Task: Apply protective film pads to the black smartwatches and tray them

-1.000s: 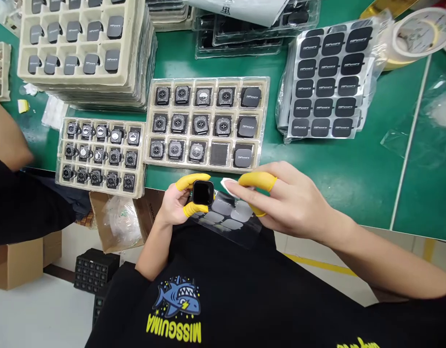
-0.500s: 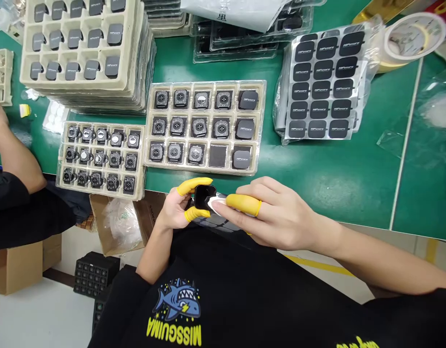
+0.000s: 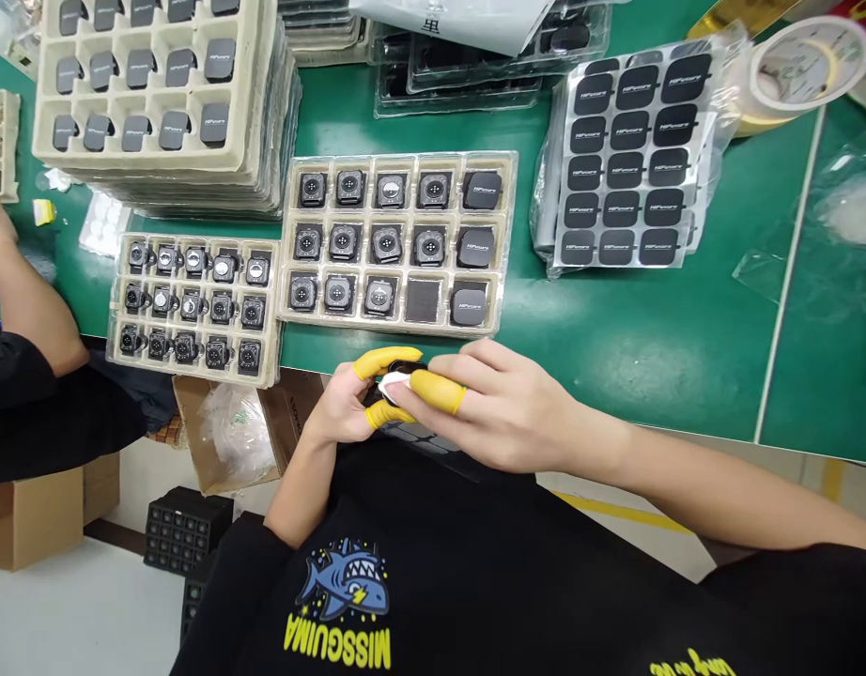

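Note:
My left hand (image 3: 343, 406), with yellow finger cots on its thumb and a finger, grips a black smartwatch (image 3: 407, 366) by its edges. My right hand (image 3: 514, 408), also wearing a yellow cot, pinches a small white cloth (image 3: 392, 383) against the watch face. The cloth and my right fingers hide most of the watch. Just beyond my hands lies a beige tray (image 3: 394, 327) of watches. Most of them lie with their sensor backs up; the right column shows dark printed covers. One front-row cell (image 3: 424, 299) holds no watch.
A smaller watch tray (image 3: 193, 374) adjoins on the left, below a tall tray stack (image 3: 260, 141). Label sheets (image 3: 625, 207) and a tape roll (image 3: 806, 70) lie to the right. Another person's arm (image 3: 31, 291) rests at the left edge. An open carton (image 3: 285, 422) stands below the table.
My right hand has moved left with the white cloth, which now covers more of the watch face. The watch appears tilted more, and the view has shifted slightly.

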Available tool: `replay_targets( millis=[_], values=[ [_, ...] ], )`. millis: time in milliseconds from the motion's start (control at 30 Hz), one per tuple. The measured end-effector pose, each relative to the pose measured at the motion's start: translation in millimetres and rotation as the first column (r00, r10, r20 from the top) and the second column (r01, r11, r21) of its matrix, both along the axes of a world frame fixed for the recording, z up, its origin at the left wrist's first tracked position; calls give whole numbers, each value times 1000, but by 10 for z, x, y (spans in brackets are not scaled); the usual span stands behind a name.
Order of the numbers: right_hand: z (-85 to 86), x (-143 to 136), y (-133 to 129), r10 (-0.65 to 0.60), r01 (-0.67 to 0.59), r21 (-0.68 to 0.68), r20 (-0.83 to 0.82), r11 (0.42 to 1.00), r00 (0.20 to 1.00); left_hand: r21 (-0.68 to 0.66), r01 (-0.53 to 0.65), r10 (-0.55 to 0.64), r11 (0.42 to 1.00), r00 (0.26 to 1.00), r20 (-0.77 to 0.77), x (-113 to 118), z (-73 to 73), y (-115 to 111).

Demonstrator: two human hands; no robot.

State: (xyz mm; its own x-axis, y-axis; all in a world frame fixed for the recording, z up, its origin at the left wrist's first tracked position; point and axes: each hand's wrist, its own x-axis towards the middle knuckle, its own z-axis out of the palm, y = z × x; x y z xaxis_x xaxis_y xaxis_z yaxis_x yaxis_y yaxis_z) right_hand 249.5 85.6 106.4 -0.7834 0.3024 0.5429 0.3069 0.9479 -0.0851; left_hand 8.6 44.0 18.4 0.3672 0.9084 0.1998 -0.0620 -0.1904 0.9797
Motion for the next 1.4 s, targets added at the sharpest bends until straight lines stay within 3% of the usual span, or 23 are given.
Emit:
replay_targets(
  millis=[133,233,300,367,433,500,533,567,633,733,800,833,867,900,933,1000,1067,1133,1400],
  values=[
    [-64,36,55,-132,127,82,56,988,990,-106,-77,86,991,993,86,3,-37,-15],
    [-211,336,64,-237,239,-9,106,971,966,-189,-115,149,975,972,179,-30,-19,-47],
    [-378,668,59,-385,398,-111,123,911,915,-200,-127,169,971,964,207,-54,3,-67],
    [-584,1039,59,-617,641,-166,179,749,767,-186,-126,164,975,964,209,-63,16,-78],
    [-797,1368,72,-803,857,-200,299,476,516,-161,-113,146,980,967,208,-53,14,-77],
    [-989,1600,99,-851,953,-240,445,187,279,-137,-110,137,984,968,208,-32,4,-67],
    [-1070,1678,118,-840,964,-255,504,79,202,-127,-108,132,986,970,206,-20,-1,-59],
    [-1136,1734,137,-824,964,-266,545,5,155,-117,-106,129,987,970,204,-10,-4,-50],
    [-1212,1792,165,-806,959,-280,579,-53,125,-91,-103,120,990,973,199,7,-1,-33],
    [-1129,1742,120,-831,961,-273,544,-47,114,-44,-109,115,993,976,184,25,23,-14],
    [-931,1581,15,-906,948,-316,390,36,165,-19,-102,104,995,979,173,39,39,-8],
    [-801,1457,-53,-932,923,-363,275,128,237,-9,-94,94,996,981,168,47,44,-7],
    [-663,1307,-121,-922,865,-426,154,263,356,0,-87,86,996,983,160,54,45,-7],
    [-527,1138,-182,-862,767,-489,58,415,503,11,-86,83,996,986,142,59,43,-8],
    [-405,961,-231,-767,645,-551,15,529,642,27,-92,89,995,989,115,63,39,-9],
    [-238,630,-276,-566,443,-618,-5,650,824,68,-115,113,991,993,39,61,25,-10],
    [-189,392,-265,-441,340,-648,7,681,897,115,-133,138,984,990,-39,49,12,-12],
    [-225,268,-234,-397,311,-658,19,686,918,156,-142,156,978,984,-86,35,8,-18],
    [-378,211,-257,-390,318,-676,48,665,920,203,-172,198,964,973,-119,32,21,-60]
  ],
)
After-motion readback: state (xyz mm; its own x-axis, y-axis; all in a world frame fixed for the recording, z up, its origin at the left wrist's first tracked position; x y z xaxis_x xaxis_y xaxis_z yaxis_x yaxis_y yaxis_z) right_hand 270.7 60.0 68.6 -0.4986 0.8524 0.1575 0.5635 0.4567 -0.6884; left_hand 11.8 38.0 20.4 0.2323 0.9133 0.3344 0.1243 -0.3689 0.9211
